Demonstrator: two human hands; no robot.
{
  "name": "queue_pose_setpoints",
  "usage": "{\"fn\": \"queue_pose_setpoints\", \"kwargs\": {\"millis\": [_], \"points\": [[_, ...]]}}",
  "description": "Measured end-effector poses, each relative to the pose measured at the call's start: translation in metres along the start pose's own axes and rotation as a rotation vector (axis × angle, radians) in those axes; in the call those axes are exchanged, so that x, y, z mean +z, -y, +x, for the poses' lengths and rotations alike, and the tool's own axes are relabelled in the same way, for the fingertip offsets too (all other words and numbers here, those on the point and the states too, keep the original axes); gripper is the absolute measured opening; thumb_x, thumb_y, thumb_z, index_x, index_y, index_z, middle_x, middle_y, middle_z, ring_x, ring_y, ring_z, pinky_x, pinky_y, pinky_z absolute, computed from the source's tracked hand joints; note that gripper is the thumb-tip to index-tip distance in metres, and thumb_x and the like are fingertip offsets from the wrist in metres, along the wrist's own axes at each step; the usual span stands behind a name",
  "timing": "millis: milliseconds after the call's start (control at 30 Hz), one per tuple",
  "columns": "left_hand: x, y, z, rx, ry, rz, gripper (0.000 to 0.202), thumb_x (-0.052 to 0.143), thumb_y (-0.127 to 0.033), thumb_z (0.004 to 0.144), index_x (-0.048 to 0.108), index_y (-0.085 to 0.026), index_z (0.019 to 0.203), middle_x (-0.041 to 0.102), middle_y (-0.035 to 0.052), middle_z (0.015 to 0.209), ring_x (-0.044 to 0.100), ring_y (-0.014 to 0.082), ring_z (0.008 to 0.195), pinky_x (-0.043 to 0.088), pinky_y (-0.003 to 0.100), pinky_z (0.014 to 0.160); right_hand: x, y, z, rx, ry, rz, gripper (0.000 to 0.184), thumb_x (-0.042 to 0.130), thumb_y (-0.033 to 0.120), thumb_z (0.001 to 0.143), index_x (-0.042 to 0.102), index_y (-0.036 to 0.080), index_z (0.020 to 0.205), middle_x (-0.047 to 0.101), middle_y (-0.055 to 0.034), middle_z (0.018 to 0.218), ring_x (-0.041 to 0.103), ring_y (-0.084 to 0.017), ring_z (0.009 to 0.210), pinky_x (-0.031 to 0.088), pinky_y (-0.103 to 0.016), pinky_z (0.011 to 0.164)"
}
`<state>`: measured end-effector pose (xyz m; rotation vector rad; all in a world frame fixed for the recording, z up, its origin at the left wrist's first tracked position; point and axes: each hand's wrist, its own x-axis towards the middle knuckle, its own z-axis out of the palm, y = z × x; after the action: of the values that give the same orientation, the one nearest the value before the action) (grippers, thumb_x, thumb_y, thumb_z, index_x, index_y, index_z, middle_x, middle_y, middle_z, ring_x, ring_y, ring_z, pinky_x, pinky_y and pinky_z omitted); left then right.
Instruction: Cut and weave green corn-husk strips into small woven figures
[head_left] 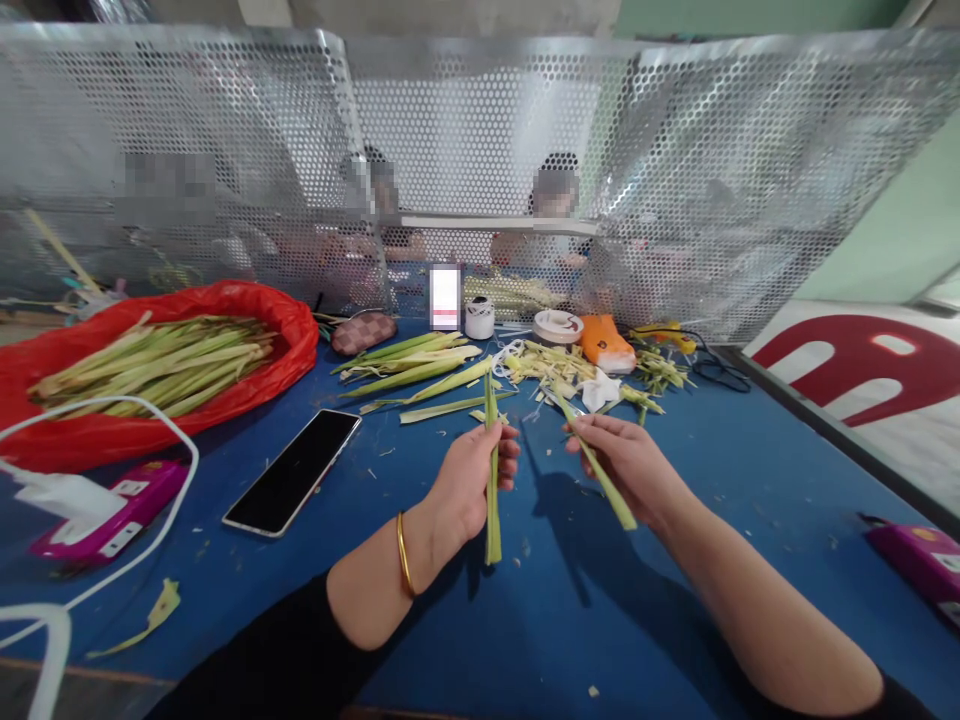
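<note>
My left hand [472, 480] is closed around a green leaf strip [492, 520] that stands nearly upright over the blue table [570, 600]. A gold bangle [405, 555] circles that wrist. My right hand [626, 460] pinches a second green leaf strip [604, 480], which slants from upper left down to lower right. The two hands are a short gap apart. Just beyond them lie cut leaf strips [420, 365] and a heap of trimmings [570, 370].
A red plastic bag [247, 385] full of green leaves sits at the left. A black phone [294, 470], a magenta power bank [112, 515] with white cable, a pouch [364, 332], tape rolls [557, 326], an orange object [606, 343]. Perforated metal screen [675, 150] behind; people beyond it.
</note>
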<state>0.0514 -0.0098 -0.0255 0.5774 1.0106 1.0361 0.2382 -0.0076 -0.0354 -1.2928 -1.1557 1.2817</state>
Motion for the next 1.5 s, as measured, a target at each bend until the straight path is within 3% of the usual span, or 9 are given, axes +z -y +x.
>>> {"fn": "queue_pose_setpoints", "kwargs": {"millis": [133,333,467,600,767,933,1067,1233,1500], "points": [[0.006,0.004,-0.004,0.008,-0.003,-0.014,0.020,0.049,-0.022,0.092,0.059,-0.011,0.079,0.062,0.0063,0.074,0.062,0.0122,0.063,0.051,0.023,0.055,0.026,-0.003,-0.016,-0.070,0.051,-0.035,0.034,0.070,0.049,0.073,0.055,0.019,0.076,0.067,0.0002,0.062,0.056,-0.010,0.044,0.044,-0.022,0.045],[0.008,0.015,-0.005,0.034,0.201,-0.076,0.019,0.054,-0.027,0.089,0.062,-0.012,0.081,0.059,0.0029,0.066,0.050,0.0086,0.050,0.042,0.020,0.047,0.048,-0.023,-0.025,-0.152,0.125,-0.099,0.027,0.060,0.044,0.083,0.049,0.021,0.073,0.064,0.0008,0.065,0.058,-0.013,0.053,0.050,-0.026,0.051],[0.005,0.015,-0.004,0.069,0.189,-0.115,0.017,0.058,-0.030,0.086,0.059,-0.015,0.078,0.063,0.0041,0.075,0.058,0.0121,0.062,0.049,0.024,0.060,0.046,-0.027,-0.023,-0.262,0.146,-0.197,0.020,0.059,0.035,0.085,0.052,0.021,0.073,0.058,0.0020,0.068,0.056,-0.014,0.062,0.049,-0.027,0.061],[0.004,0.006,-0.004,0.297,0.156,-0.081,0.019,0.058,-0.034,0.087,0.059,-0.016,0.080,0.062,0.0026,0.077,0.060,0.0131,0.075,0.048,0.026,0.073,0.042,-0.020,-0.025,-0.255,0.251,-0.304,0.017,0.060,0.035,0.083,0.063,0.019,0.088,0.062,-0.0008,0.077,0.056,-0.016,0.070,0.046,-0.028,0.066],[0.005,0.003,-0.008,0.449,0.335,-0.004,0.020,0.059,-0.037,0.087,0.060,-0.018,0.085,0.052,-0.0025,0.068,0.052,0.0105,0.067,0.046,0.026,0.073,0.042,-0.019,-0.026,-0.395,0.272,-0.394,0.011,0.064,0.030,0.081,0.068,0.019,0.084,0.059,-0.0012,0.079,0.053,-0.015,0.070,0.044,-0.025,0.064],[0.004,0.011,-0.006,0.467,0.411,0.173,0.026,0.056,-0.042,0.088,0.063,-0.017,0.092,0.051,-0.0014,0.068,0.050,0.0113,0.067,0.043,0.025,0.069,0.042,-0.024,-0.022,-0.441,0.277,-0.360,0.010,0.064,0.026,0.080,0.064,0.019,0.073,0.058,-0.0013,0.079,0.056,-0.016,0.074,0.047,-0.027,0.068],[0.004,0.015,-0.003,0.470,0.358,0.172,0.025,0.057,-0.042,0.087,0.058,-0.018,0.082,0.049,-0.0024,0.065,0.049,0.0109,0.063,0.042,0.024,0.065,0.042,-0.025,-0.022,-0.416,0.318,-0.351,0.009,0.064,0.027,0.080,0.064,0.019,0.076,0.059,-0.0011,0.082,0.056,-0.016,0.074,0.047,-0.027,0.067],[0.009,0.014,-0.007,0.496,0.322,0.119,0.024,0.055,-0.041,0.088,0.054,-0.019,0.079,0.048,-0.0031,0.065,0.049,0.0108,0.065,0.044,0.026,0.073,0.046,-0.027,-0.026,-0.375,0.317,-0.398,0.012,0.067,0.029,0.078,0.061,0.019,0.074,0.056,0.0004,0.074,0.051,-0.014,0.064,0.044,-0.026,0.060],[0.004,0.013,-0.008,0.589,0.369,0.253,0.030,0.050,-0.045,0.091,0.054,-0.019,0.075,0.052,0.0008,0.072,0.049,0.0133,0.070,0.043,0.026,0.071,0.044,-0.022,-0.027,-0.519,0.247,-0.507,0.004,0.058,0.016,0.079,0.060,0.020,0.077,0.056,-0.0018,0.082,0.053,-0.015,0.069,0.044,-0.026,0.063]]}}
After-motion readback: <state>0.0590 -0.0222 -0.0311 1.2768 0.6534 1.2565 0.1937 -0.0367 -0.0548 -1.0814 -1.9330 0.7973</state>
